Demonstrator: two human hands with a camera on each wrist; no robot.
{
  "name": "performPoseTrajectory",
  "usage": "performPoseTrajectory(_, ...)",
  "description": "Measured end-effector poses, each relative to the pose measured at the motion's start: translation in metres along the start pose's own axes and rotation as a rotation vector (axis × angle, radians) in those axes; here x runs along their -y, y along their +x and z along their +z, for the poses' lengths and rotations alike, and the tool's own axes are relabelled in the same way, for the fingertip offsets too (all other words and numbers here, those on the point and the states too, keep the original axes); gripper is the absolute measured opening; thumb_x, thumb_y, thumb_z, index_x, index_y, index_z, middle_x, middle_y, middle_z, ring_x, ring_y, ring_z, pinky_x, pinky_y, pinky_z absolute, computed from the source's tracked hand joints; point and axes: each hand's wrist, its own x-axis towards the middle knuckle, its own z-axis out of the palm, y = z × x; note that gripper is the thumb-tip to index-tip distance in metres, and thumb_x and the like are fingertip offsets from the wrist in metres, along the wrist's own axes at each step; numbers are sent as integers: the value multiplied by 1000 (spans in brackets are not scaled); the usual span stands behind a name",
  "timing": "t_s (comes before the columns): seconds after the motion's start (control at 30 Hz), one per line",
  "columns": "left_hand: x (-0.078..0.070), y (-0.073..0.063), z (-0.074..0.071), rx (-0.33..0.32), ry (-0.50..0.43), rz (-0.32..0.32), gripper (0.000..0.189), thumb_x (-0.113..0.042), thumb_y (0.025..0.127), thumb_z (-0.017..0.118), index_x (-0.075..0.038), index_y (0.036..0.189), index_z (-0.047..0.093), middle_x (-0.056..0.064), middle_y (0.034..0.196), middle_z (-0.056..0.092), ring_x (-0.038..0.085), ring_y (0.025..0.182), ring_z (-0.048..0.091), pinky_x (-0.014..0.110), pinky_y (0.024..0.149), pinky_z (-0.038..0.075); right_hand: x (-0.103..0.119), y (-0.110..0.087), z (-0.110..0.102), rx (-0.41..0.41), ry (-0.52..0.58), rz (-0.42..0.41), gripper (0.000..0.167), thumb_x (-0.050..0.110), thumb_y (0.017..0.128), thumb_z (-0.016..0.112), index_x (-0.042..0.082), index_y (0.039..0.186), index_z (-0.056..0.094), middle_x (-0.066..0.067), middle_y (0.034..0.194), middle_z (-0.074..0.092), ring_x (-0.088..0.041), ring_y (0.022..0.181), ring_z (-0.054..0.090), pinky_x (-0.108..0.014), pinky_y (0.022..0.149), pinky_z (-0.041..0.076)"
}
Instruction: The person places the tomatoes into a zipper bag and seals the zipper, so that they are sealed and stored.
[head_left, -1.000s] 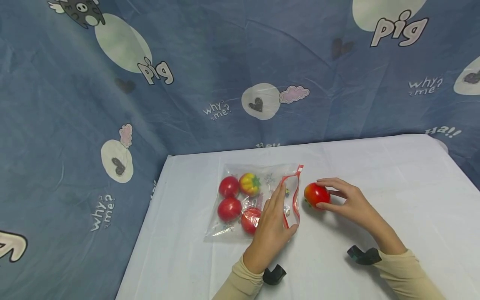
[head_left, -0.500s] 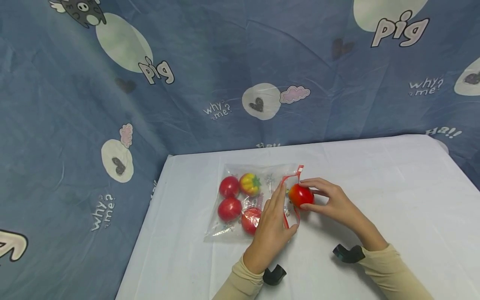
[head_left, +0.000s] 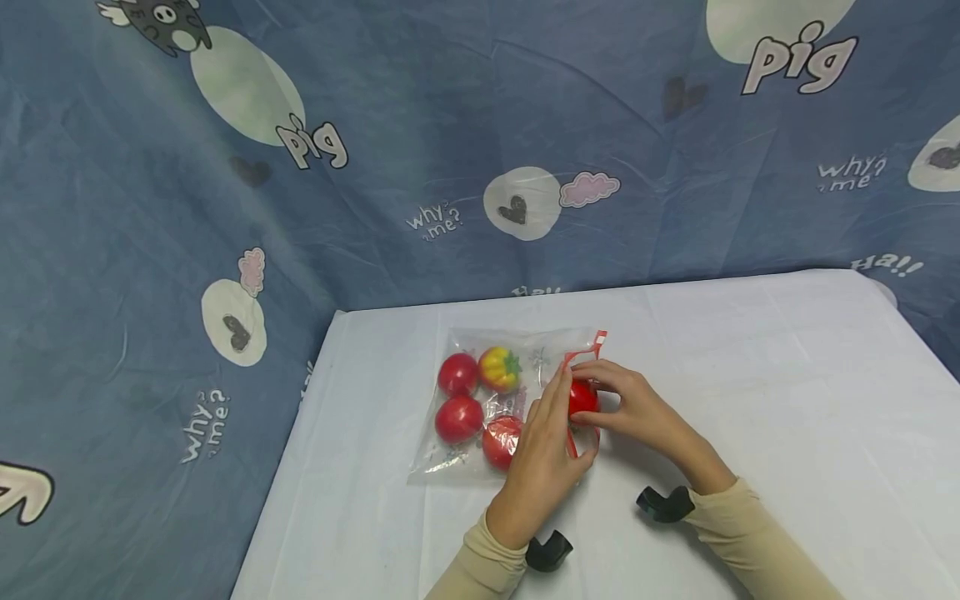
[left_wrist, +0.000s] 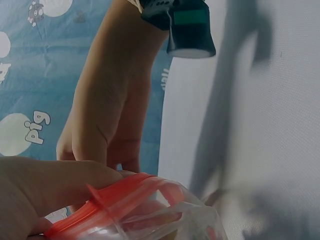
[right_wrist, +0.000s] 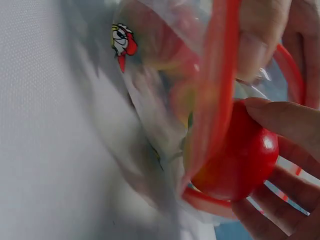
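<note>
A clear zip bag [head_left: 450, 467] with a red zip strip [right_wrist: 217, 75] lies on the white table, its mouth facing right and spread apart. My left hand [head_left: 542, 458] lies across the bag by the mouth and holds its rim, the thumb on the red strip. My right hand [head_left: 645, 412] grips a red tomato [right_wrist: 245, 155] between thumb and fingers. The tomato sits in the bag's mouth, partly behind the red strip in the right wrist view. Inside the bag are several round red fruits [head_left: 459, 419] and a yellow-red ribbed one [head_left: 499, 369] with a green top.
White cloth covers the table [head_left: 787, 375]. A blue printed curtain [head_left: 420, 150] hangs behind it and along its left side. A black wrist camera [head_left: 550, 550] sits at the left cuff, and another black camera [head_left: 666, 505] at the right.
My right hand has moved left with the tomato, from beside the bag into its mouth. My left hand and the bag have stayed in place.
</note>
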Motion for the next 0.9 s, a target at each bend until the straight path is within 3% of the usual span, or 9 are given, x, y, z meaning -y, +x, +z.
performPoseTrajectory(0.27,-1,0,-1,31,-2,-24,110,-13,77,90,-8,164,23,7,166,37,23,153,39,44,123,39,3,6,14,89,-239,6,60,15,80,88,0,134,65,-17,134,68,-34,123,65,-55,105,53)
performPoseTrajectory(0.37,-1,0,0,31,0,-24,110,-13,77,90,-8,164,24,8,166,38,24,152,40,44,124,38,3,5,14,107,-227,18,63,16,81,88,0,136,63,-16,136,67,-34,125,64,-55,106,52)
performPoseTrajectory(0.63,-1,0,1,37,7,-33,110,-12,76,90,-7,164,24,7,166,38,28,150,43,47,124,36,-6,5,13,90,-95,14,57,11,80,88,6,132,65,-6,125,73,-25,111,71,-49,98,58)
performPoseTrajectory(0.9,-1,0,1,40,3,-38,111,-12,74,92,-6,163,25,8,165,39,23,150,43,50,123,38,-5,10,19,41,-178,9,53,13,78,89,3,126,70,-12,121,69,-27,105,67,-48,92,57)
